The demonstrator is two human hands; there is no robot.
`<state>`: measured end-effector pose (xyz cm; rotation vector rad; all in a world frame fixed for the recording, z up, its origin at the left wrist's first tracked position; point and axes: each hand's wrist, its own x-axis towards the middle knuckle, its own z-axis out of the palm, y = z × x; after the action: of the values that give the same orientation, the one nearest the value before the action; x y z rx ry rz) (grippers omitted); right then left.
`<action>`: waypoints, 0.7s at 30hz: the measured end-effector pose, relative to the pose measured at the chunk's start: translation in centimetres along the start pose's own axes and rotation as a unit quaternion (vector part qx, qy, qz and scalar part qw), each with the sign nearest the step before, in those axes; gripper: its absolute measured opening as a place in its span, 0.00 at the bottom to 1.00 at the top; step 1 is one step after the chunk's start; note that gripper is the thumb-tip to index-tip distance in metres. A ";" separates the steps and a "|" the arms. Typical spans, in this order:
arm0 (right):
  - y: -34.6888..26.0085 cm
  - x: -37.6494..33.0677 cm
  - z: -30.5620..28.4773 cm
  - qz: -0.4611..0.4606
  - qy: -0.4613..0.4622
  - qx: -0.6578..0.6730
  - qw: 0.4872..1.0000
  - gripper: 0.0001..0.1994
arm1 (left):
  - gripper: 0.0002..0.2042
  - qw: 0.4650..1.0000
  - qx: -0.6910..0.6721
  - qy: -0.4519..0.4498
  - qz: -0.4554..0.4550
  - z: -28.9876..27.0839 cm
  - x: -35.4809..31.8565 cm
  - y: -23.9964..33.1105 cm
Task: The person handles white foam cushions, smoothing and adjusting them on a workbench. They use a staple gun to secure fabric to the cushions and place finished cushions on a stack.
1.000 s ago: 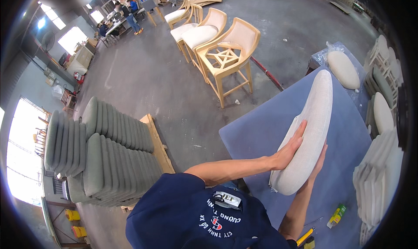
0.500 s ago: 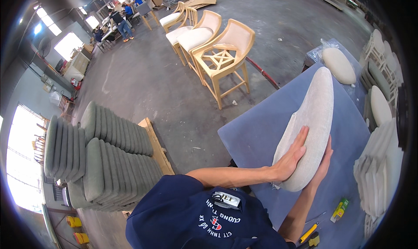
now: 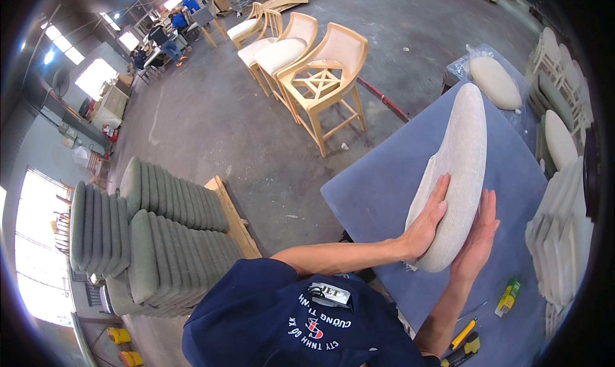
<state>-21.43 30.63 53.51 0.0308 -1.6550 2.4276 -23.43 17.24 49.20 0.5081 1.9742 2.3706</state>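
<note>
Head-worn fisheye, looking down

It faces the blue worktable (image 3: 384, 194) at close range, frame right; workshop floor fills the left.

Grey-blue table (image 3: 384, 194), pale cushion (image 3: 458, 168) (on edge), yellow tools (image 3: 464, 341)

Both hands (image 3: 429, 223) press seemingly upright cushion (image 3: 458, 168)

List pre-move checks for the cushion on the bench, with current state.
1. Left hand flat on seat cushion: ok.
2. Right hand flat on opposite side: ok.
3. Cushion on edge on the blue table: ok.
4. Fingers closed into a grip: not ok, both palms open.
5. Table beside cushion free: ok; yellow-handled tool and small bottle lie apart.
6. Cushion underside: cannot tell.
</note>
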 end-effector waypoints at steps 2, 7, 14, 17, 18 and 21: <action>-1.0 0.0 0.4 -0.007 -0.003 -0.020 1.000 0.38 | 0.37 1.000 -0.001 -0.003 0.005 0.0 0.1 -0.1; -2.2 0.5 1.1 -0.023 -0.023 -0.046 0.998 0.37 | 0.37 1.000 0.013 -0.008 -0.002 0.5 0.2 0.1; -1.2 1.7 0.4 -0.028 -0.041 -0.128 0.991 0.34 | 0.37 0.999 0.037 -0.005 0.007 0.9 0.3 -0.1; -0.9 1.4 0.4 -0.036 -0.024 -0.151 0.988 0.33 | 0.36 1.000 0.025 -0.006 0.004 1.1 0.2 -0.2; -1.1 1.4 0.5 -0.036 -0.022 -0.164 0.986 0.33 | 0.36 1.000 0.027 -0.005 0.001 1.1 0.2 -0.1; -1.6 1.6 0.6 -0.035 -0.011 -0.179 0.983 0.34 | 0.37 0.999 0.031 -0.008 -0.003 1.3 0.5 0.2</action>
<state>-22.74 30.84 55.38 0.0610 -2.0388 2.0522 -23.56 18.51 49.69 0.5206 2.0435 2.3007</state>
